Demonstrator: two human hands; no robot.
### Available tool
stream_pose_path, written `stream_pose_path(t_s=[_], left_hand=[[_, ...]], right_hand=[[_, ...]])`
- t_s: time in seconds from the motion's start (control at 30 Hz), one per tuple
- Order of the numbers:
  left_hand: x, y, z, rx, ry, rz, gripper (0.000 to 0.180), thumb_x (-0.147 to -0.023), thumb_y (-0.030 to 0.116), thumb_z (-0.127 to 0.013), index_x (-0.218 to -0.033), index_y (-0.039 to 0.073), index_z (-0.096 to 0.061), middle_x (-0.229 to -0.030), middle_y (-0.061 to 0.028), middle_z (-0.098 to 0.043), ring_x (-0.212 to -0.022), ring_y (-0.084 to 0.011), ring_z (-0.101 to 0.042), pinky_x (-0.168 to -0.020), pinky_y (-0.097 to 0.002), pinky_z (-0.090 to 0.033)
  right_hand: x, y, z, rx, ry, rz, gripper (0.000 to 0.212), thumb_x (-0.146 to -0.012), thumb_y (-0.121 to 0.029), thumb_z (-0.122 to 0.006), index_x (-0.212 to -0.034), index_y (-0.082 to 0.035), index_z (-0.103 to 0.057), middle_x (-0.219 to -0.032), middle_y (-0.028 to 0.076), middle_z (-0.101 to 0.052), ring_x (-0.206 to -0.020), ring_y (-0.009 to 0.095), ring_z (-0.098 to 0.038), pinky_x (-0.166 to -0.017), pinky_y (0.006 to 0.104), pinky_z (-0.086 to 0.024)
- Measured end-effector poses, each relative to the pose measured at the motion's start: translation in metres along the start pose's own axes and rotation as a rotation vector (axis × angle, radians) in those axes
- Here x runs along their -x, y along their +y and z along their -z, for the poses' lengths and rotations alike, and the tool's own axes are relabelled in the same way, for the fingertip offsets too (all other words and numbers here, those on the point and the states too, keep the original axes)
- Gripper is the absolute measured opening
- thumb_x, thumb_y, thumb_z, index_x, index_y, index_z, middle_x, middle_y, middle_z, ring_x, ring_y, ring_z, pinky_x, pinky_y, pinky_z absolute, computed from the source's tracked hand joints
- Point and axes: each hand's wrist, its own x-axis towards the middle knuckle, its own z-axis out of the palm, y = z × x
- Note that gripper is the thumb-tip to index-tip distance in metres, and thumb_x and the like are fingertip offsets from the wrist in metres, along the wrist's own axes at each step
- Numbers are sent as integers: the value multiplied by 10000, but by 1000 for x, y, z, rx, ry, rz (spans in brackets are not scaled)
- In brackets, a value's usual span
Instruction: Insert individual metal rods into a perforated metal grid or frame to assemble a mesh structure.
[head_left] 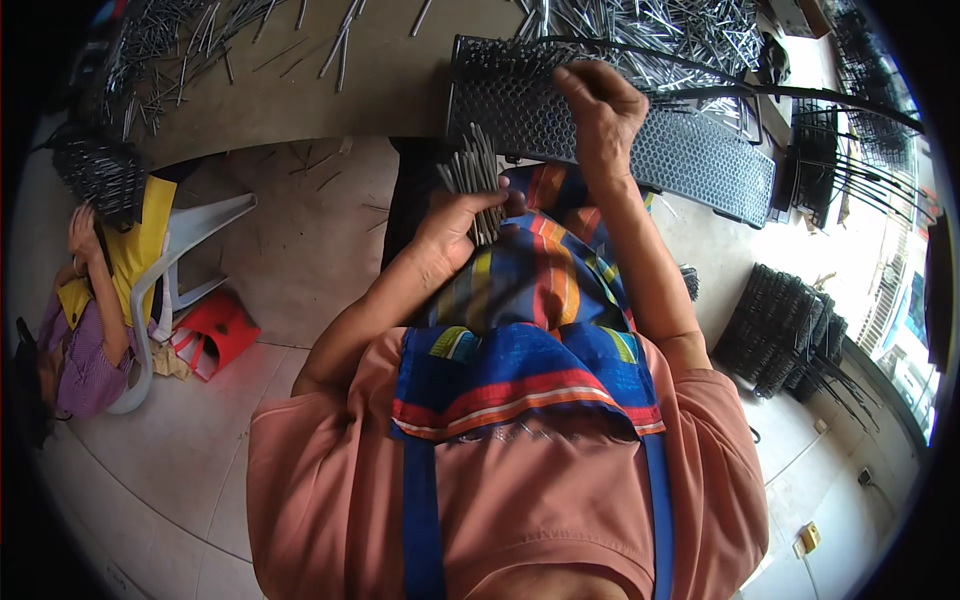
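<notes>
My left hand (450, 222) is closed around a bundle of thin grey metal rods (472, 165), their ends fanning upward above the lap. A long dark rack full of small holes (690, 155) lies slantwise at the table edge. Over its middle is my right hand (607, 112), thumb and fingers pinched together; whatever they hold, if anything, is too small to make out. Short dark rod ends (495, 58) stick up from the rack's far left part. A striped, colourful apron (540, 270) covers my lap below both hands.
Loose metal rods (670, 30) are heaped behind the rack, with another pile (165, 50) at the table's far left. A co-worker's hand (82, 235) is at the left, near a white chair (205, 232) and a red bag (218, 335). Dark racks (770, 330) stand stacked at right.
</notes>
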Motion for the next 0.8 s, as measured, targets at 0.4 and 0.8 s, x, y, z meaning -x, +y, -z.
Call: stream_pose_path(t_s=[0.4,0.8], left_hand=[[16,5,-23,-125,102,-267,163,-800,-67,-601,-953,-33,-646,-817,-142,-689,-691,-241,-697,-590,-342,-577],[9,21,-37,-70,72,-444,141,-805,-51,-601,-935,-38,-653,-790,-114,-677,-638,-218,-676,-569,-329,-566]], right_hand=[[-22,23,-2,324,26,511,94,-743,42,-731,-827,4,-709,-756,35,-652,-679,75,-587,-634,202,-462],[-24,27,-19,616,38,543,97,-758,-103,-754,-836,-56,-719,-742,91,-648,-651,248,-653,-597,320,-500]])
